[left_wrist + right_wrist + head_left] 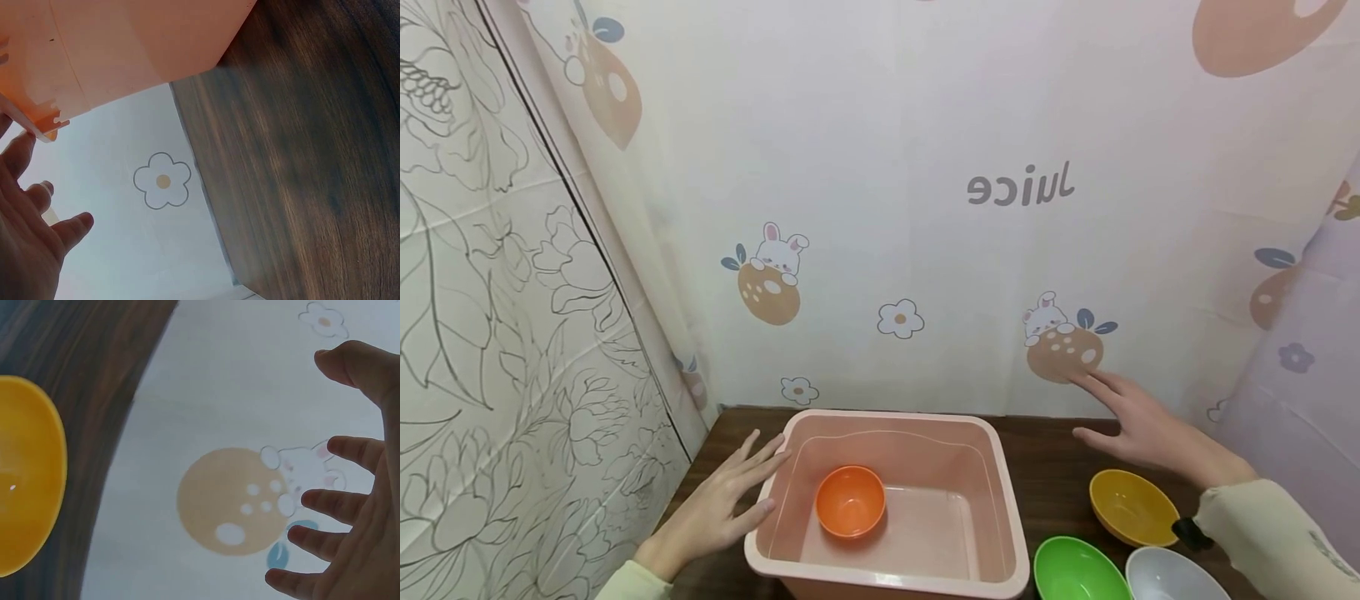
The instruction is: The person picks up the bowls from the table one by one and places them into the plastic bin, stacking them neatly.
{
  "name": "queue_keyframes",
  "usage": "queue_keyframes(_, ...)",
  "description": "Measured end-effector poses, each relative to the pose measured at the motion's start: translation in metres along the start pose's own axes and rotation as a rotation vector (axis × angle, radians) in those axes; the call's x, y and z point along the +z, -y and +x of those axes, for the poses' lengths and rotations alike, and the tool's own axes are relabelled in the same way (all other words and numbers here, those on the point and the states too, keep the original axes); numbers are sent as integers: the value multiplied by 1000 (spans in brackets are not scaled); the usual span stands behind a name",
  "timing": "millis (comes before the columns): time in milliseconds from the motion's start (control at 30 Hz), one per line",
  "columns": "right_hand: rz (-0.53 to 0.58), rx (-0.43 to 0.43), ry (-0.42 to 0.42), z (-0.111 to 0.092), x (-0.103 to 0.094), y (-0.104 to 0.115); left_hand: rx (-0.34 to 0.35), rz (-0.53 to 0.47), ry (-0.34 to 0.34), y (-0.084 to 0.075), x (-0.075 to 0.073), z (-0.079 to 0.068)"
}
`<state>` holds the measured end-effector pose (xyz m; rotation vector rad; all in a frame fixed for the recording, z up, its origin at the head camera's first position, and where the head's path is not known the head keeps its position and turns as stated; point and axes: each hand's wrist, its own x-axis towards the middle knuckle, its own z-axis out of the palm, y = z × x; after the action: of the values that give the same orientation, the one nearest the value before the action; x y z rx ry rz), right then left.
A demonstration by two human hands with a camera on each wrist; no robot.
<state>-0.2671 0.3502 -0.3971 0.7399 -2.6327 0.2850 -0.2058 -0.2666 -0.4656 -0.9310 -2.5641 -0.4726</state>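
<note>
A pink plastic basin (pixel 887 581) stands on the dark wooden table, with an orange bowl (pixel 851 502) inside it toward the left. My left hand (pixel 718 507) is at the basin's left rim, fingers spread and fairly straight; in the left wrist view, fingertips (pixel 24 147) meet the rim edge. Over the table's right side my right hand (pixel 1150 429) hovers with extended fingers and holds nothing. Below it sits a yellow bowl (pixel 1133 507), also partly visible in the right wrist view. Near that stand a green bowl (pixel 1078 571) and a white bowl (pixel 1172 575), both cut off by the frame's bottom.
Behind the table (pixel 1045 450) hangs a pale curtain (pixel 910 250) printed with rabbits, fruit and flowers. A white sheet with line-drawn flowers (pixel 497 333) covers the left side. Some dark item (pixel 1192 533) shows at my right sleeve.
</note>
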Motion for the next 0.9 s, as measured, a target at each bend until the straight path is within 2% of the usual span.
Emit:
queue_keyframes(267,16,133,143,-20,9,-9,3,2,-3,0,0,0)
queue_keyframes(600,28,197,192,-35,22,-17,12,1,-10,1,1,-1)
queue_keyframes(900,24,221,218,-46,35,-23,11,8,-14,1,2,-1)
